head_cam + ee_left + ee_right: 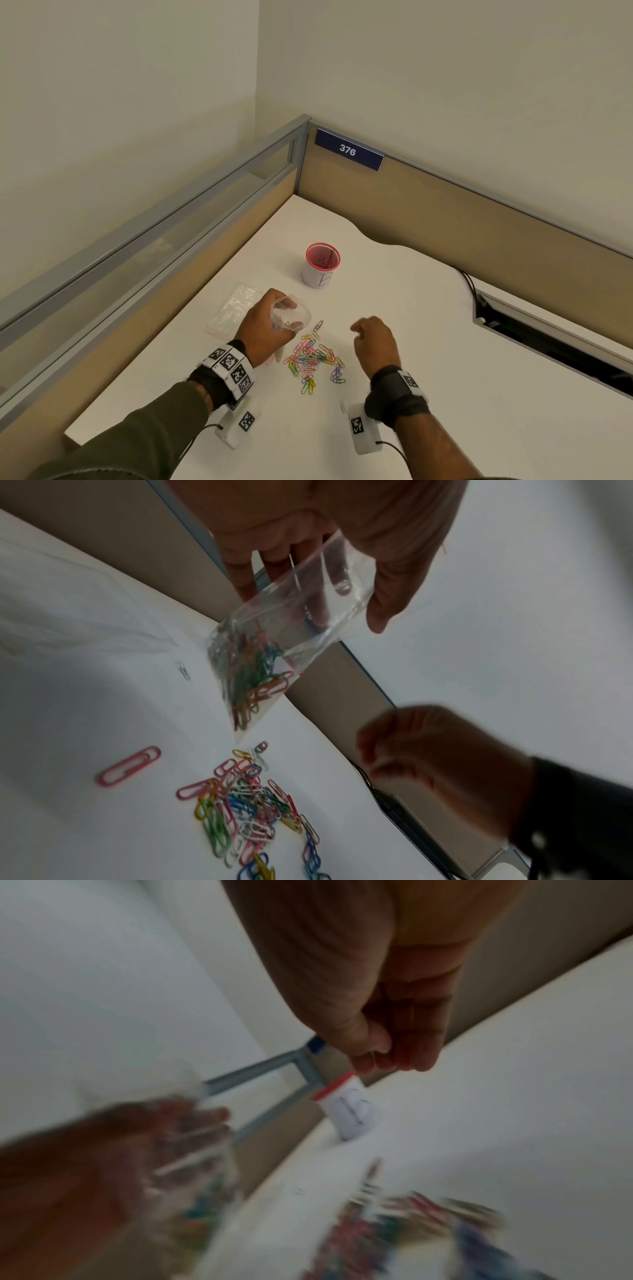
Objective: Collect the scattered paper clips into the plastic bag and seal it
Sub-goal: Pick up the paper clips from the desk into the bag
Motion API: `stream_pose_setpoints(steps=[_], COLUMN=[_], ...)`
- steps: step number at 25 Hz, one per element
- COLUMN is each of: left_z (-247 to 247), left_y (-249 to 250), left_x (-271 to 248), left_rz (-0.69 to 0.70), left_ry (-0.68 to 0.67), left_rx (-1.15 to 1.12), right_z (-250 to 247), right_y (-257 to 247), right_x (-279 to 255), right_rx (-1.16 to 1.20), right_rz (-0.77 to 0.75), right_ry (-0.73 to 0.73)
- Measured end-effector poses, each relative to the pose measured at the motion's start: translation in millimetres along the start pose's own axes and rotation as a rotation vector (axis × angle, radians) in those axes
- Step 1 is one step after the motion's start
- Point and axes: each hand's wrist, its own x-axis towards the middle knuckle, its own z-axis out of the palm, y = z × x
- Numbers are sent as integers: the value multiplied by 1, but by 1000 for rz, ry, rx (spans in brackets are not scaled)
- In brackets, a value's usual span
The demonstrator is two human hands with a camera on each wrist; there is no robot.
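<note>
My left hand grips a small clear plastic bag above the white desk, mouth held open toward the right. In the left wrist view the bag hangs from the fingers with several coloured paper clips in its lower corner. A pile of coloured paper clips lies on the desk just below and right of the bag, also seen as the pile. My right hand hovers right of the pile, fingers curled and thumb against them; nothing shows in it. The right wrist view is blurred.
A red-rimmed cup with a white label stands behind the pile. Flat clear bags lie left of my left hand. One pink clip lies apart from the pile. Partition walls close the back and left; a cable slot runs at right.
</note>
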Motion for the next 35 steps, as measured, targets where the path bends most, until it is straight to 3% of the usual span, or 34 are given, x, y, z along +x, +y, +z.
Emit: stream_pose_setpoints(steps=[2, 4, 7, 10, 14, 18, 21, 25, 28, 35], left_z=[-5, -7, -5, -2, -3, -7, -6, -10, -16, -28], left_y=[-3, -7, -11, -9, -7, -10, -10, -9, -7, -8], left_x=[-2, -2, -2, -1, 1, 3, 2, 0, 0, -1], left_rz=[3, 12, 0, -17, -4, 2, -6, 6, -5, -20], left_ry=[10, 19, 20, 9, 14, 13, 21, 19, 49, 79], left_rx=[-16, -30, -23, -27, -30, -51, -47, -44, -35, -25], right_z=[16, 32, 52, 62, 44, 44, 58, 65, 57, 58], right_y=[31, 43, 31, 16, 27, 34, 18, -3, -8, -15], right_x=[-4, -13, -23, -26, -35, -59, -53, -15, 14, 20], right_rx=[-65, -141, -203, -118, -66, -151, -90, 18, -32, -296], right_rz=[145, 188, 99, 14, 69, 210, 230, 176, 99, -254], right_ry=[-114, -180, -231, -273, -260, -364, -279, -195, -174, -403])
